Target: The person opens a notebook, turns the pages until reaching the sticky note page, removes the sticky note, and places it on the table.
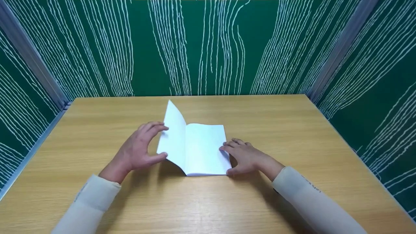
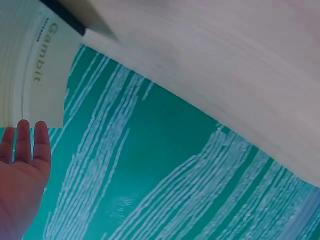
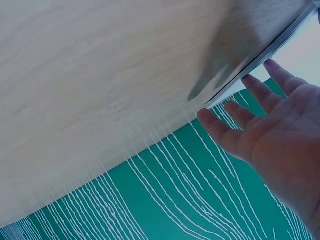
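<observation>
A notebook (image 1: 205, 149) lies spread on the table with blank white pages. Its left leaf (image 1: 174, 133) stands raised at a slant. At that leaf's outer edge is my left hand (image 1: 138, 149), thumb near the lower corner and fingertips higher up. The left wrist view shows the pale outer cover (image 2: 42, 65), lettered "Gambit", with straight fingers (image 2: 23, 142) touching its edge. My right hand (image 1: 245, 156) rests at the right edge of the pages, its thumb by the lower corner. In the right wrist view its extended fingers (image 3: 257, 90) meet the notebook's side.
The wooden table (image 1: 208, 204) spreads around the notebook. Green panels with white wavy lines (image 1: 260, 32) stand behind it and at both sides, joined by grey metal posts (image 1: 338, 48).
</observation>
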`<state>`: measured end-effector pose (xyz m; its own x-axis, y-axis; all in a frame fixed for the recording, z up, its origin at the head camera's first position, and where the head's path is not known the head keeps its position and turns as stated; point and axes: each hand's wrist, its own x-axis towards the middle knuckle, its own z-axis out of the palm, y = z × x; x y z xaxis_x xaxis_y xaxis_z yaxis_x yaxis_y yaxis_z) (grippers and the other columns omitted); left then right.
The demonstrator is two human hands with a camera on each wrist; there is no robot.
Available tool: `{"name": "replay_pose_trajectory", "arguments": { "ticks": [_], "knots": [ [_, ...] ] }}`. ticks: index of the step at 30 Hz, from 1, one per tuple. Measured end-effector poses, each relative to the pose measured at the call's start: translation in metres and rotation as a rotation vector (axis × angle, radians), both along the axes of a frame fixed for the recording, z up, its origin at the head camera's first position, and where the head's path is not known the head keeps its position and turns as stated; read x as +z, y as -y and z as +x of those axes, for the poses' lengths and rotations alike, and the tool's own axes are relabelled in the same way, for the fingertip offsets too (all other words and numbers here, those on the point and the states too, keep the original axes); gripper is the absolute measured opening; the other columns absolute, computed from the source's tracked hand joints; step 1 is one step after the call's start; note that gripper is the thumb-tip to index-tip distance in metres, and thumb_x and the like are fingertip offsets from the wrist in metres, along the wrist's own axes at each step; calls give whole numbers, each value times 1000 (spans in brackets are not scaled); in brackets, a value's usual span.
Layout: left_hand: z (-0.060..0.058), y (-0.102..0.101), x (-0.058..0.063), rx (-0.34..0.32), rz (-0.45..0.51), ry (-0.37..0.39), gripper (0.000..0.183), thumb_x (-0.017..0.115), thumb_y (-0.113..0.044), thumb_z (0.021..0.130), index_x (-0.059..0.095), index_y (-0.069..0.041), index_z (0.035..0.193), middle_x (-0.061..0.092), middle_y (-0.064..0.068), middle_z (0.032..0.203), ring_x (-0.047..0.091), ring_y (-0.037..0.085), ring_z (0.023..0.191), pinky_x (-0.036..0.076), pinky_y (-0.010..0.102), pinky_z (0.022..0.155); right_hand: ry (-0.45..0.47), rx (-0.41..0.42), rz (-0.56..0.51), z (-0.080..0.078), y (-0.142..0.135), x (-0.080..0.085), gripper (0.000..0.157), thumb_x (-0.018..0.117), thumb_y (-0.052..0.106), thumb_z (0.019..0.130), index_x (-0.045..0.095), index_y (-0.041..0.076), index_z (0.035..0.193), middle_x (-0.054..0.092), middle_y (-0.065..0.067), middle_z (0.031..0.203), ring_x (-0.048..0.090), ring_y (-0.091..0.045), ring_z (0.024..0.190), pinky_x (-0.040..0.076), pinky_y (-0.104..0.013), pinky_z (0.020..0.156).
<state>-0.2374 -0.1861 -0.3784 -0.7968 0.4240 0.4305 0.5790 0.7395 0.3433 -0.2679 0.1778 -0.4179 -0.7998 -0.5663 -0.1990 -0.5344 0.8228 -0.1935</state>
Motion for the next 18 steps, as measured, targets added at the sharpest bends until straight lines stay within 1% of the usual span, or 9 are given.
{"name": "replay_pose_trajectory", "arguments": {
  "ticks": [6,9,14,18],
  "knots": [
    [6,17,-11,36,-9,3,66,76,-47,73,55,-23,131,52,3,138,46,25,128,41,54,103,12,-21,18,0,1,1,86,72,53,76,37,24,148,32,-6,156,20,-37,146,22,-66,110],
    [9,24,-16,71,-21,15,65,76,-46,73,56,-22,130,54,3,135,48,25,126,42,53,103,18,-34,16,0,1,1,86,72,54,75,36,26,148,32,-4,156,19,-36,146,21,-66,111],
    [13,31,-24,151,-53,91,64,74,-50,75,56,-23,129,55,2,134,49,26,124,43,53,101,17,-40,4,-1,2,-1,86,73,53,74,37,28,148,33,-3,156,20,-34,146,21,-65,112],
    [14,32,-29,204,-96,164,64,72,-51,76,56,-20,130,56,5,134,50,28,121,43,52,101,3,-30,0,-1,1,-2,84,73,51,75,38,28,147,35,-4,155,21,-35,146,22,-64,111]
  ]
}}
